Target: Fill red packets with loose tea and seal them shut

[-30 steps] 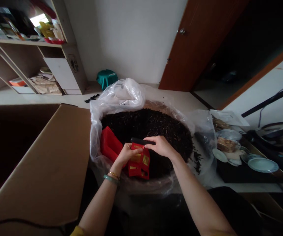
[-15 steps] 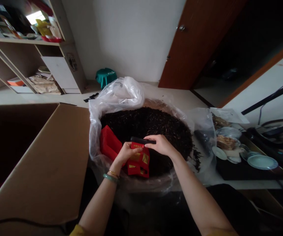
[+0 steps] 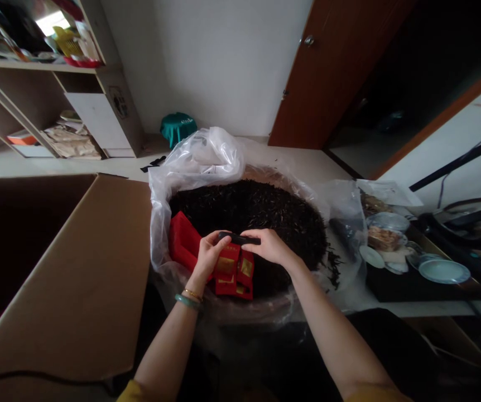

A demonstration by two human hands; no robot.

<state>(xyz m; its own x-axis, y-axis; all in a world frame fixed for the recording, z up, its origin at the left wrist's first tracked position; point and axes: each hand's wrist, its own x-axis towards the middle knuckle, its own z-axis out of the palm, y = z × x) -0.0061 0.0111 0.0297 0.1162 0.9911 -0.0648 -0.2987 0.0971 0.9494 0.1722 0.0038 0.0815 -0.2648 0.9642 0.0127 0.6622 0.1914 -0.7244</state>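
Note:
My left hand (image 3: pixel 209 254) is closed on the left end of a slim black bar-shaped tool (image 3: pixel 238 239), with the thumb along it. The other end is gripped by my right hand (image 3: pixel 268 244). Directly beneath the tool is a red packet (image 3: pixel 227 265) with gold print; whether the tool is clamped on its top edge I cannot tell. Other small red and gold packets (image 3: pixel 246 268) lie against it. All this is above dark, dry tea-like leaves (image 3: pixel 257 206) in a large clear plastic bag (image 3: pixel 160 206). Left of my left hand sits a red tray-like container (image 3: pixel 182 240).
An open cardboard box (image 3: pixel 110 268) stands at the left. To the right are a clear tub of brown pieces (image 3: pixel 385 237), a pale lid (image 3: pixel 443 271) and a dark appliance (image 3: pixel 475 240). Shelves (image 3: pixel 98 100) and a green-covered object (image 3: pixel 177 129) are behind.
My left hand has shifted from the red packet up onto the black tool, its thumb now on the tool. My right hand stays on the tool's right end. The view has moved slightly.

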